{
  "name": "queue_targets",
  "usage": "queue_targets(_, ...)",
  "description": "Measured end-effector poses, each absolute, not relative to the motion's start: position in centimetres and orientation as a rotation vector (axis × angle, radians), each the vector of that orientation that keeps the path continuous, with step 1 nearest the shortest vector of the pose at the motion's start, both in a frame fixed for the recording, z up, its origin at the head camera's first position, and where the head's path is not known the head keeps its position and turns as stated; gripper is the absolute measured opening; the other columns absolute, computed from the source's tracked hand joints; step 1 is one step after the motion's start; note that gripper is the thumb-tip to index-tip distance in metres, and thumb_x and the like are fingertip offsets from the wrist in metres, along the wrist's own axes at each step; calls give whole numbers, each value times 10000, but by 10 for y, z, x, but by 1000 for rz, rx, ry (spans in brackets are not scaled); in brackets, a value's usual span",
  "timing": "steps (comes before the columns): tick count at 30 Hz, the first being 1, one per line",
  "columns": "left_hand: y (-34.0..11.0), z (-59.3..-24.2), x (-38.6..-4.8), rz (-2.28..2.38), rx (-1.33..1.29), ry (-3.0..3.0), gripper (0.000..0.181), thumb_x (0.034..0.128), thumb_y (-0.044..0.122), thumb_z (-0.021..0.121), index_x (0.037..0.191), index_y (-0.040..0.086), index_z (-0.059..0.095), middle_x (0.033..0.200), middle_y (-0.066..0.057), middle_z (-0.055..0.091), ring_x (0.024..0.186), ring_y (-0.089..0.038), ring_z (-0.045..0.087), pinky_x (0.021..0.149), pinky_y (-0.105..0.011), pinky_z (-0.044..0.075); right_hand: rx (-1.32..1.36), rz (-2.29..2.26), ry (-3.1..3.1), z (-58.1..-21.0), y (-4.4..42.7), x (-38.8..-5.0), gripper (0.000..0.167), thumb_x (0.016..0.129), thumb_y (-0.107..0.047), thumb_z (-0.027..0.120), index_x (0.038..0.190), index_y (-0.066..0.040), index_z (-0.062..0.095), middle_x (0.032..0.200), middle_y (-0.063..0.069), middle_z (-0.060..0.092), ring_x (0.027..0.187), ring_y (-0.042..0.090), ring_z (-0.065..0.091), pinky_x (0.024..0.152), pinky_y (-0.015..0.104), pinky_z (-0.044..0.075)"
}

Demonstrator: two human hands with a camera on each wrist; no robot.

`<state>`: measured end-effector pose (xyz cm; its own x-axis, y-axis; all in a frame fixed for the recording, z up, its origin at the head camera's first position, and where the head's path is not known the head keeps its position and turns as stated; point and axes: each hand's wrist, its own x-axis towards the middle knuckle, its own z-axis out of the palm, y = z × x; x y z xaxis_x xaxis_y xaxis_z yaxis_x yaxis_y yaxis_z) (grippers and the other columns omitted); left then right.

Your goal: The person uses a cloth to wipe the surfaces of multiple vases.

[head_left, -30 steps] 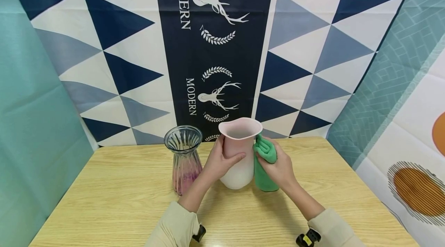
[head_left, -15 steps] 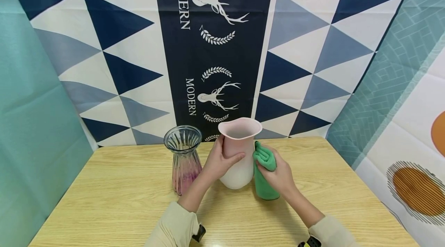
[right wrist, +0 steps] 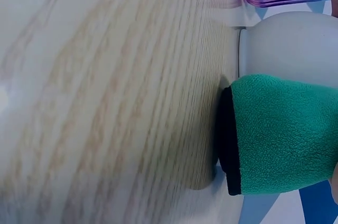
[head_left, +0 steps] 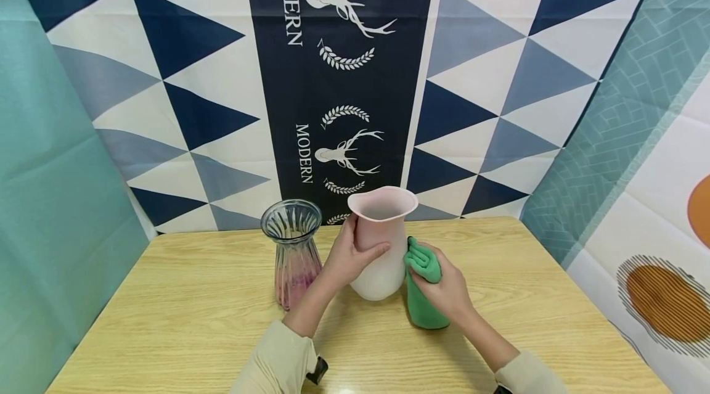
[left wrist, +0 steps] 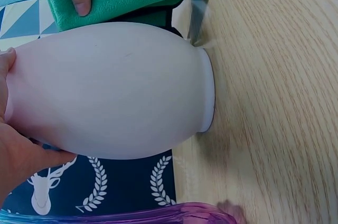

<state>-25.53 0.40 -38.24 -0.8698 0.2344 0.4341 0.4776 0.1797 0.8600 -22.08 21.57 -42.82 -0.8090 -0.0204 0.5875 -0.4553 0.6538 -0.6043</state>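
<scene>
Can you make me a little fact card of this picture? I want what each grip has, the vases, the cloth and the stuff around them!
Left grip: holds the pink-and-white vase
Right grip: holds the green cloth
Vase being held: mouth up, wavy rim
Cloth: folded, dark edging
Other vase: ribbed glass vase, bluish top, pink-purple below, standing left of the held one in the head view
Table: pale wood grain
Backdrop: triangles, deer heads, "MODERN"

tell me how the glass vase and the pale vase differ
The glass vase is see-through and ribbed; the pale vase is opaque and smooth. The glass vase runs blue to purple, the pale vase pink to white. The left hand grips the pale vase; no hand holds the glass vase. Both widen at the top.
</scene>
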Motion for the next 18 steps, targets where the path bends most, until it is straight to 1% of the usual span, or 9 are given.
queue_targets(1, 4, -382, -255, -1756, -690, -2252, 826, 794, 273, 753, 1445, 146, 261, 1377, -86, 447, 1244, -242, 473, 1046, -460, 400, 365, 1054, -2322, -427, 216, -220, 539, 755, -74, 758, 1254, -115, 558, 1198, 96, 642, 1081, 280, 614, 882, 435, 506)
queue_targets(4, 4, -382, -255, -1740, -682, -2264, 837, 789, 278, 757, 1447, 133, 259, 1381, -91, 444, 1248, -243, 472, 1046, -452, 401, 344, 1063, -2299, -423, 217, -220, 551, 754, -67, 758, 1264, -115, 554, 1217, 87, 634, 1102, 252, 603, 909, 285, 495)
queue_targets(6, 4, -382, -256, -1731, -682, -2268, 843, 787, 280, 759, 1446, 117, 258, 1380, -102, 445, 1245, -252, 474, 1041, -456, 405, 323, 1076, -2283, -417, 218, -220, 560, 756, -64, 757, 1273, -114, 548, 1228, 91, 627, 1117, 251, 594, 925, 264, 479)
queue_targets(8, 4, -383, -256, -1727, -679, -2270, 846, 784, 279, 762, 1445, 111, 261, 1379, -107, 447, 1243, -256, 476, 1038, -458, 408, 308, 1087, -2267, -412, 219, -222, 566, 755, -59, 756, 1277, -109, 542, 1231, 106, 622, 1124, 272, 590, 933, 306, 484)
queue_targets(11, 3, -383, -256, -1722, -690, -2261, 832, 785, 270, 761, 1436, 100, 273, 1366, -112, 456, 1231, -262, 484, 1029, -462, 414, 310, 1090, -2244, -404, 219, -225, 559, 749, -54, 759, 1264, -88, 544, 1204, 141, 629, 1102, 321, 599, 907, 466, 490)
queue_targets(12, 3, -382, -257, -1724, -694, -2257, 827, 785, 265, 762, 1433, 100, 276, 1363, -111, 458, 1227, -260, 487, 1027, -461, 416, 314, 1091, -2239, -401, 218, -226, 556, 748, -55, 760, 1260, -87, 546, 1198, 146, 631, 1096, 330, 601, 903, 488, 489)
queue_targets(14, 3, -382, -257, -1729, -705, -2251, 817, 786, 254, 761, 1428, 98, 281, 1356, -108, 461, 1221, -256, 490, 1026, -456, 418, 321, 1090, -2225, -398, 217, -228, 552, 742, -56, 765, 1252, -79, 554, 1188, 149, 636, 1085, 332, 607, 896, 503, 489)
queue_targets(18, 2, -382, -258, -1745, -733, -2245, 806, 790, 230, 758, 1427, 98, 282, 1353, -107, 463, 1218, -249, 491, 1025, -444, 419, 350, 1084, -2202, -392, 214, -230, 561, 737, -43, 767, 1255, -79, 556, 1200, 137, 634, 1085, 314, 609, 891, 476, 491)
